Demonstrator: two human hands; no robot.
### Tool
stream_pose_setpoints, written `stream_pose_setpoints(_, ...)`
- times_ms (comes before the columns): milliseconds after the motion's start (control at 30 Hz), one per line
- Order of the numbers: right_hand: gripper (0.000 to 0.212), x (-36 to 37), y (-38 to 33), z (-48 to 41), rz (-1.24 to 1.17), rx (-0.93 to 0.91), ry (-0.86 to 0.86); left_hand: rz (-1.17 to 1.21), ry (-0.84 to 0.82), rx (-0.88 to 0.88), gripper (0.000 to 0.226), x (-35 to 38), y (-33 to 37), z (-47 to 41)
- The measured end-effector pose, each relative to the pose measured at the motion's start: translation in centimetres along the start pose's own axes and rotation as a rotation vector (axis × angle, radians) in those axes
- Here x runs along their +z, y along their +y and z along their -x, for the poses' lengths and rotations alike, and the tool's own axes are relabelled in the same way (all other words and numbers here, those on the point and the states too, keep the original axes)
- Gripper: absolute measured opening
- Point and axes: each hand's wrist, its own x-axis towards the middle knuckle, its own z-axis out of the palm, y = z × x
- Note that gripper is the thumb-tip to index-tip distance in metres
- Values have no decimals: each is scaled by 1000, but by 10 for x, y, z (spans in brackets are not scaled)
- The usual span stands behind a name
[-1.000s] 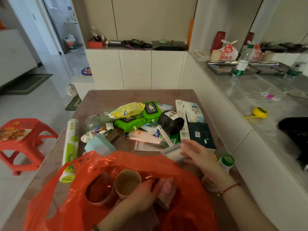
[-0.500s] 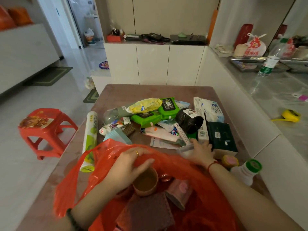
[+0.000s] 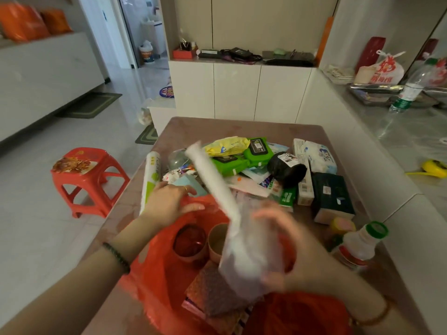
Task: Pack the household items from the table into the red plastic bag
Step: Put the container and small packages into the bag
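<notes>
Left hand point(image 3: 169, 204) is gripping the bag's point(image 3: 154, 262) far rim while the blurred right hand point(image 3: 285, 250) is clutching a long packet point(image 3: 212, 189) tilted above the bag, probably risking snagging that limp rim or toppling cups point(image 3: 191, 245) inside the bag.

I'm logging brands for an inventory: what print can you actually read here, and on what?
No text is legible.
White bag: big red characters, blurred.
Green wipes pack: black label, too small.
Black roll: white label, too small.
White-green roll: print blurred.
</notes>
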Motion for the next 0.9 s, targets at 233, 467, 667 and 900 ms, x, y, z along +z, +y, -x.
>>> stream_pose_setpoints(233, 75, 46, 56, 22, 393, 174, -314, 352, 78, -20, 27, -5, -13, 10)
stream_pose_setpoints(467, 81, -3, 70, 2, 471, 427, -173, 580, 52, -118, 40, -14, -8, 4)
stream_pose_setpoints(667, 76, -30, 37, -12, 711, 454, -377, 612, -136, -53, 40, -8, -9, 12)
stream_pose_setpoints(900, 23, -22, -32, -95, -37, 163, -172, 705, -279, 24, 47, -1, -10, 27)
